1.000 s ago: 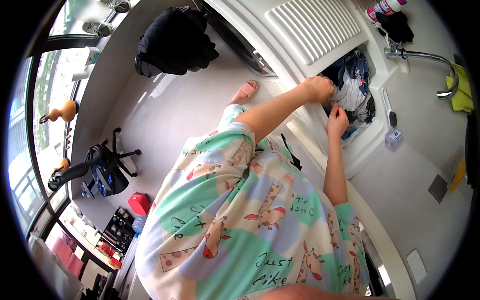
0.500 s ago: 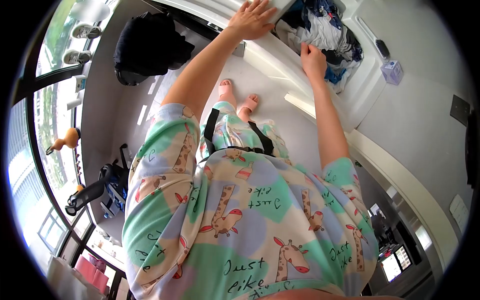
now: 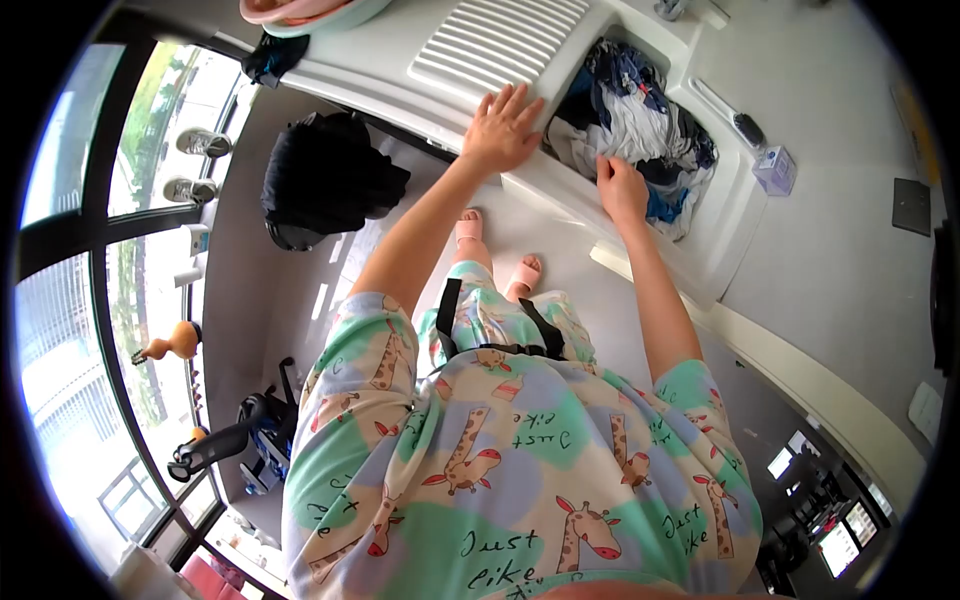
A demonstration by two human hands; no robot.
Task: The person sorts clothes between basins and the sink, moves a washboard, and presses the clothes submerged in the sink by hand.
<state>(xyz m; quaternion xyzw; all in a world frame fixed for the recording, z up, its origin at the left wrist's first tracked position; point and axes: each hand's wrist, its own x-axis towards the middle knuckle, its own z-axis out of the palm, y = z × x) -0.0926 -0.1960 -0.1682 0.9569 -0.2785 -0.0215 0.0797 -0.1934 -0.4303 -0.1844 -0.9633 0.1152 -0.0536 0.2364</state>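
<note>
My left hand (image 3: 503, 132) lies with its fingers spread on the front edge of the white laundry sink, beside the ribbed washboard (image 3: 498, 45). Closed, with its fingers bent together, my right hand (image 3: 622, 190) is at the front rim of the sink basin, against the heap of clothes. What its fingers hold, if anything, is hidden. Grey, white, dark and blue clothes (image 3: 640, 120) lie bunched in the basin (image 3: 722, 185).
A brush (image 3: 745, 128) and a small lilac box (image 3: 774, 171) stand at the basin's right side. Stacked washbasins (image 3: 330, 18) sit at the far left of the counter. Below them, a dark cloth-covered heap (image 3: 330, 180) is near the window sill, which holds shoes (image 3: 203, 143) and a gourd (image 3: 175, 342).
The view has tilted up, so the washboard and the stacked washbasins now show more. Both hands keep nearly the same places at the sink, and the clothes look unchanged.
</note>
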